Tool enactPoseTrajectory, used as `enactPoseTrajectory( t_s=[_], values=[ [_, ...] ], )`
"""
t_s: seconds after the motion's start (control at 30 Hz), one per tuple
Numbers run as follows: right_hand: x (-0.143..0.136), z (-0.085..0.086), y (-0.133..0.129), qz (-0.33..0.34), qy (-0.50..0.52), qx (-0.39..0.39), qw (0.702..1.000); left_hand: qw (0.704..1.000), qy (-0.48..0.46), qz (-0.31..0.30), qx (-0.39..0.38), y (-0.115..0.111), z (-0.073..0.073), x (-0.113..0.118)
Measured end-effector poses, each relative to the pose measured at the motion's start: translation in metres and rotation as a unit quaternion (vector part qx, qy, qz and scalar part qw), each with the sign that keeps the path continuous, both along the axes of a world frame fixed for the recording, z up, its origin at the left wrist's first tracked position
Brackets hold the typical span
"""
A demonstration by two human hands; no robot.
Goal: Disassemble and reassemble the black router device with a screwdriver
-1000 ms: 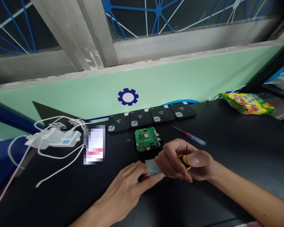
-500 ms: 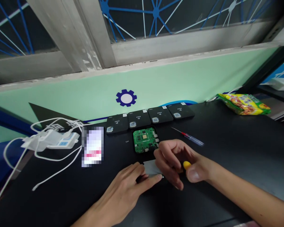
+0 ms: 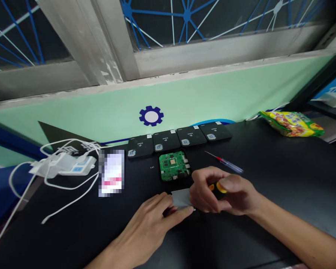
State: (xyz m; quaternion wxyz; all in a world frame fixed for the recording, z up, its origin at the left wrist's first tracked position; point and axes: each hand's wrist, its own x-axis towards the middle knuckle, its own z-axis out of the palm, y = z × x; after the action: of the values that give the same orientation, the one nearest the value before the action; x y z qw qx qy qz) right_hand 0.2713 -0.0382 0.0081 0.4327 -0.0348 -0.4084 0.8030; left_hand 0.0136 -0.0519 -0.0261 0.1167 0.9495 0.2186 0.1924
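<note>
My left hand (image 3: 154, 220) rests on the black table with its fingers against a flat grey plate (image 3: 181, 198), thumb along the near edge. My right hand (image 3: 221, 190) is closed around a yellow and black tool handle (image 3: 221, 187), just over the plate's right end; the tool's tip is hidden. Behind the plate, a green circuit board (image 3: 173, 164) lies in an open black case. Several tiny screws (image 3: 152, 167) sit left of the case. A screwdriver with a clear handle (image 3: 231, 166) and red collar lies to the right.
Several black boxes (image 3: 165, 140) stand in a row along the green wall. At left are a phone with a blurred screen (image 3: 112, 173), a white power strip (image 3: 78, 167) and loose white cables (image 3: 70, 207). A yellow-green snack bag (image 3: 294, 124) lies at the back right.
The fingers of my right hand have closed more tightly around the yellow and black handle. My left hand stays on the plate. The view has shifted slightly.
</note>
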Motion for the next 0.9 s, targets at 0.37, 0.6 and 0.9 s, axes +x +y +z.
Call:
enactPoseTrajectory(
  t_s=[0.37,0.6,0.9],
  values=[
    [-0.0052,0.0005,0.0018,-0.027,0.003,0.04,0.999,1.0,0.003,0.001,-0.013,-0.0005,0.0008,-0.0002],
    [-0.0057,-0.002,-0.0004,-0.019,-0.005,0.04,0.999,1.0,0.017,0.006,-0.002,0.0,0.0048,0.0016],
    [-0.0018,-0.0056,-0.0012,0.028,0.013,-0.003,1.0,1.0,0.024,0.008,-0.005,-0.001,0.0041,-0.0001]
  ],
)
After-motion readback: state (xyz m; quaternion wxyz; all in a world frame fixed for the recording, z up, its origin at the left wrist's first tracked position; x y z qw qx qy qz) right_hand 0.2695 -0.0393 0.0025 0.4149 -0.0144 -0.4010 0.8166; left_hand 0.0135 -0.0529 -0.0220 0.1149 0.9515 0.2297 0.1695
